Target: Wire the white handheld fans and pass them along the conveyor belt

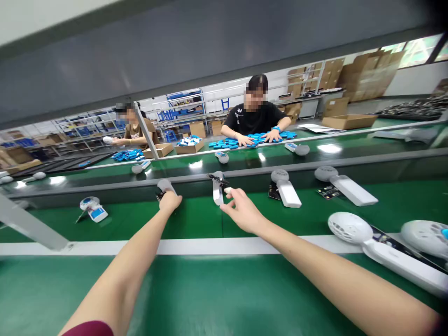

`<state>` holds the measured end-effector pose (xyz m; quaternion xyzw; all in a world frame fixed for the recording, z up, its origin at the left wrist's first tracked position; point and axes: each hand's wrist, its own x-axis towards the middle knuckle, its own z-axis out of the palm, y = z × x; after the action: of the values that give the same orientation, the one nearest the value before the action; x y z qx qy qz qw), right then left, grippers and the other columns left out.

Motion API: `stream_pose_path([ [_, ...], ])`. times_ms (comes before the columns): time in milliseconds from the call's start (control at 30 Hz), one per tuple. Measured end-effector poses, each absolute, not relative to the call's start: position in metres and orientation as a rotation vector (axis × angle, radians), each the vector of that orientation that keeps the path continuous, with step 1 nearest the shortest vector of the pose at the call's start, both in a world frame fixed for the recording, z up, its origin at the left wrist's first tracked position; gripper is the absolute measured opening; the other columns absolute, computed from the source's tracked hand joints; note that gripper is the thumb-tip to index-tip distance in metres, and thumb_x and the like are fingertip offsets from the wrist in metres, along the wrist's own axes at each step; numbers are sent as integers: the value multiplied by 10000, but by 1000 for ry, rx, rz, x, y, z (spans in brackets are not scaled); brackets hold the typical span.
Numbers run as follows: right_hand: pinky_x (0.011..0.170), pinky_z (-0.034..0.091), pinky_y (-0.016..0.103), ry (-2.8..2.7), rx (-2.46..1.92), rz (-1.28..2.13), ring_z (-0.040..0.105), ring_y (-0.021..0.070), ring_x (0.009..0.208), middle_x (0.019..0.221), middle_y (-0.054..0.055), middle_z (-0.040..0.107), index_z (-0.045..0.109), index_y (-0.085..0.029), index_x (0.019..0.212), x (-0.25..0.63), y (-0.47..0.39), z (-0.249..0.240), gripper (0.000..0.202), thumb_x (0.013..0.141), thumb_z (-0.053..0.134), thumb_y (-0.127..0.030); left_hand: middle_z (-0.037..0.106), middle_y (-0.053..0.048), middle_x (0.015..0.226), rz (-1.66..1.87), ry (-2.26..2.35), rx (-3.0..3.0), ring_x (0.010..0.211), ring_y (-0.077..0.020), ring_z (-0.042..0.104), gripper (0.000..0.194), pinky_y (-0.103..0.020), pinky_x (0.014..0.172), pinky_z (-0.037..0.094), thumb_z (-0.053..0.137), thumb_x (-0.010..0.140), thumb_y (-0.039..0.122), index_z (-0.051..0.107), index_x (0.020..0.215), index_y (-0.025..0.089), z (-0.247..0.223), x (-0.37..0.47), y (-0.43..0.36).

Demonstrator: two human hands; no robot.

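Note:
Both my arms reach out over a green conveyor belt (196, 219). My left hand (169, 201) rests closed on a white handheld fan part (164, 185) with a small black circuit board at its side. My right hand (241, 212) has its thumb and fingertips touching the handle of another white fan part (217, 189), which lies on the belt with a dark piece at its head. More white fan parts lie to the right, the closest (285, 189) with a black circuit board (272, 191) beside it.
Big white fan shells (350, 227) lie at the near right. A blue-and-white fan piece (91, 208) sits on the belt at left. Across a second belt, two people handle blue parts (255, 138) beside cardboard boxes (159, 150). A grey rail (31, 226) slants at left.

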<state>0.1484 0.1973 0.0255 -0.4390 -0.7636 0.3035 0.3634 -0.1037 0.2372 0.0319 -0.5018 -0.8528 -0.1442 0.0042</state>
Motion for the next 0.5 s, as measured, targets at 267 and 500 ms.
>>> stream_pose_path([
  [267, 756, 463, 297, -1619, -1159, 1599, 523, 197, 1006, 1217, 140, 446, 358, -142, 1199, 137, 141, 20, 587, 750, 521, -483, 506, -141, 1080, -241, -2286, -1973, 867, -241, 563, 473, -364, 725, 467, 409, 796, 179, 330, 1258, 113, 23, -48, 110],
  [500, 639, 474, 258, -1634, -1123, 1642, 591, 171, 818, 1047, 109, 570, 422, -138, 1056, 139, 109, -4, 408, 690, 582, -226, 532, -117, 951, -611, -1377, -2393, 846, -217, 536, 457, -331, 704, 503, 514, 787, 342, 428, 1179, 123, 13, 8, 16],
])
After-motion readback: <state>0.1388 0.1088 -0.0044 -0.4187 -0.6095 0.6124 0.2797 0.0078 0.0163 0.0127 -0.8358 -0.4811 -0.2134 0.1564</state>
